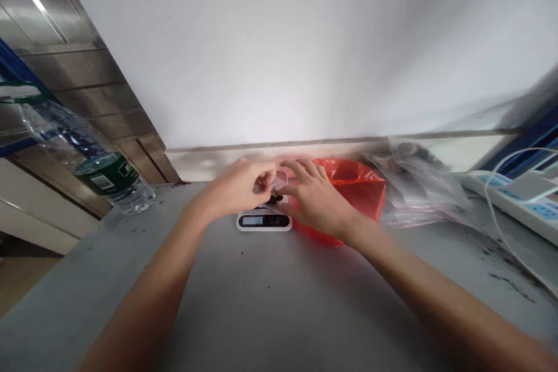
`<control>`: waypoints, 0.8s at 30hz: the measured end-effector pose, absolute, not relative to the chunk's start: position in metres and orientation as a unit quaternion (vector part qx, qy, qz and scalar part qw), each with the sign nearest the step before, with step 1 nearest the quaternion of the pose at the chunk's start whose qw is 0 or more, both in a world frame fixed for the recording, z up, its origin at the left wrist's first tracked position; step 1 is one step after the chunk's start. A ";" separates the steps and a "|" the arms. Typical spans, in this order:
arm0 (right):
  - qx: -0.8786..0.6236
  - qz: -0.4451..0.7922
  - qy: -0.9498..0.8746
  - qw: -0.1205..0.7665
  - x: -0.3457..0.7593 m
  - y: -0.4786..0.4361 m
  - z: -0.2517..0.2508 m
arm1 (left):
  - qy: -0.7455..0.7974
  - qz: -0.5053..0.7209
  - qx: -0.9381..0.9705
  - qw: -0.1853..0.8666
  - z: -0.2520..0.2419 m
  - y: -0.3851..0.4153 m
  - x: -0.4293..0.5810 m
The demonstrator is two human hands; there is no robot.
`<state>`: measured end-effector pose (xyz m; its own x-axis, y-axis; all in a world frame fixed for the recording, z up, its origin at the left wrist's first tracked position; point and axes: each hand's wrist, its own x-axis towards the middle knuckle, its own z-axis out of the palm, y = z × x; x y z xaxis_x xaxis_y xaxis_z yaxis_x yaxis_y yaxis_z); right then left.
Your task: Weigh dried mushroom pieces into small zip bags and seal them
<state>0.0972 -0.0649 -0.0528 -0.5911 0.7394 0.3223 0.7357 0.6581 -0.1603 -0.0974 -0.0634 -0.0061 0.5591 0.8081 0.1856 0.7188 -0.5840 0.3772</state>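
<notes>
A small white digital scale [265, 222] with a lit display lies on the grey table near the wall. Over its top sits a small clear plastic bag [275, 202] with dark pieces in it. My left hand [244, 186] is at the bag's left side, its fingers closed and pinching the plastic. From the right, my right hand [311, 192] reaches over the scale with fingers spread, thumb and fingertips beside the bag; whether it grips the plastic is unclear. Just behind and right of this hand stands an open red plastic bag [360, 195].
A large clear bottle with a green label [107, 174] stands at the left table edge. Clear plastic bags [418, 192] lie right of the red bag. Farther right are a white power strip [523, 200] and a cable. The white wall [270, 70] rises behind the table [261, 314].
</notes>
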 end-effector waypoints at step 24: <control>-0.460 0.046 -0.877 0.132 0.082 -0.054 -0.066 | 0.420 0.125 0.887 0.144 -0.002 -0.065 -0.098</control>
<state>0.0818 -0.0535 -0.0664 -0.5410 0.8194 0.1893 0.7951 0.5717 -0.2023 -0.0975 -0.0654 -0.0022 0.6162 0.7811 0.1005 0.7094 -0.6060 0.3599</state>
